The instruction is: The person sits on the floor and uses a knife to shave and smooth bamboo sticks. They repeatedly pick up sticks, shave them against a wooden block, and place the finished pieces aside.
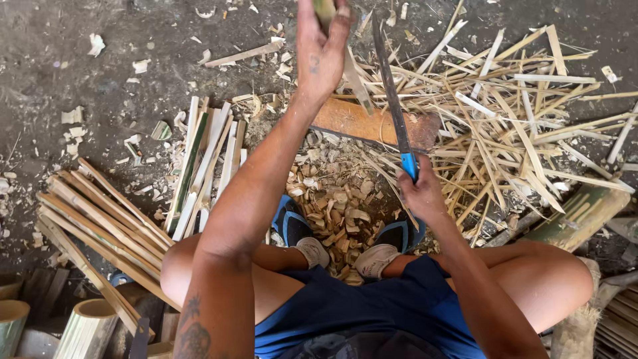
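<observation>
Floor: bare dark packed earth, littered with pale chips. Wooden block lies on the ground. Daylight is even, with no hard shadows.

The left hand is reaching up to the top middle, fingers closed. The right hand is gripping tight, right of the middle.

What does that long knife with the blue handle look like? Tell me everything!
The knife has a long, thin, dark blade that looks like metal and a bright blue handle. The right hand has its grip around the handle, so only a bit of blue shows. The blade points up and away from the person, over a worn orange-brown wooden block and a heap of pale bamboo strips. Whether the blade touches them is unclear.
</observation>
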